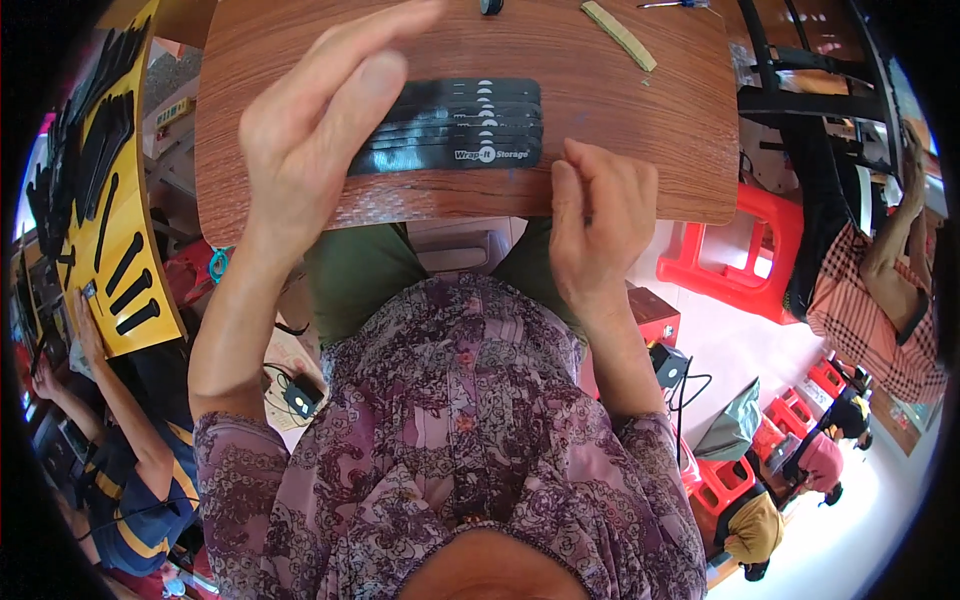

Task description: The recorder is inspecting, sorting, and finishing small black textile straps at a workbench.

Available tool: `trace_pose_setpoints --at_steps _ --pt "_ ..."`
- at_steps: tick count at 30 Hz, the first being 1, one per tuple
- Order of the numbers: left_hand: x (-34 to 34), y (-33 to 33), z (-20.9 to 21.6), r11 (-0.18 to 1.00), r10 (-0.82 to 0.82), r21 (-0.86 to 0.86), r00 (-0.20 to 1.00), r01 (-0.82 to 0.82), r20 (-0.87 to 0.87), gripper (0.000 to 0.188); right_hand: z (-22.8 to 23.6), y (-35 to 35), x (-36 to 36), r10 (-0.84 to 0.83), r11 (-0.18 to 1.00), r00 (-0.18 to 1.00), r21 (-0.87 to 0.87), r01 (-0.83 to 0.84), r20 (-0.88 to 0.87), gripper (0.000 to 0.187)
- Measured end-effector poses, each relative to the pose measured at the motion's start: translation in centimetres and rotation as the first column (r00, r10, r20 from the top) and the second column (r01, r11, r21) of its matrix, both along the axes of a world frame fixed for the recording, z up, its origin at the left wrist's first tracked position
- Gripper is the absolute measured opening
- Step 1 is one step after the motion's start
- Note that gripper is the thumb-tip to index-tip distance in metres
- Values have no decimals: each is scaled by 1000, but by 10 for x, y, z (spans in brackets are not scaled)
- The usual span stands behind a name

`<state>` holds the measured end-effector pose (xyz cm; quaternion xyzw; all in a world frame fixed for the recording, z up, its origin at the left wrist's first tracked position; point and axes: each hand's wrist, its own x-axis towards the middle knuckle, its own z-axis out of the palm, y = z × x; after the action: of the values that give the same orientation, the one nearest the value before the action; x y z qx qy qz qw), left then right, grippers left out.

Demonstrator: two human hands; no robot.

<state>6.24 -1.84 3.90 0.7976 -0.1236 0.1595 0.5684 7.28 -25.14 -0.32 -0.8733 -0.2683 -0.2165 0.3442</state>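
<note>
Several flat, glossy black strips (450, 126) with white print lie overlapped in a neat row on the brown wood-grain table (640, 120). My left hand (315, 125) is over their left end, fingers stretched out and thumb apart, holding nothing. It hides that end of the strips; whether it touches them I cannot tell. Just right of the strips, at the table's near edge, my right hand (602, 205) is curled, thumb close to the forefinger. Nothing shows between its fingers.
At the table's far side are a small dark round object (491, 6), a tan strip (620, 37) and a blue-handled tool (680, 4). A red stool (735, 255) stands right. On the left, a person's hand (88, 325) touches a yellow board (145, 285) bearing black strips. Other people sit farther right.
</note>
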Motion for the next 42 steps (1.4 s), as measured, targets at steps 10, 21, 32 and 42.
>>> trace_pose_setpoints --at_steps 10,21,32,42 --pt "-82 27 -43 412 199 910 979 -53 -34 83 -14 48 -28 343 850 921 -355 -389 -187 82" --pt "-91 37 -52 486 188 868 982 -102 10 81 -10 -5 -20 164 832 973 -506 -226 -164 86" --pt "-106 46 -38 451 283 863 954 -225 101 77 2 -5 -13 36 862 998 -503 -58 -52 74" --pt "-48 50 -13 528 173 817 971 -231 162 58 -13 -26 0 4 908 999 -418 -25 -50 65"
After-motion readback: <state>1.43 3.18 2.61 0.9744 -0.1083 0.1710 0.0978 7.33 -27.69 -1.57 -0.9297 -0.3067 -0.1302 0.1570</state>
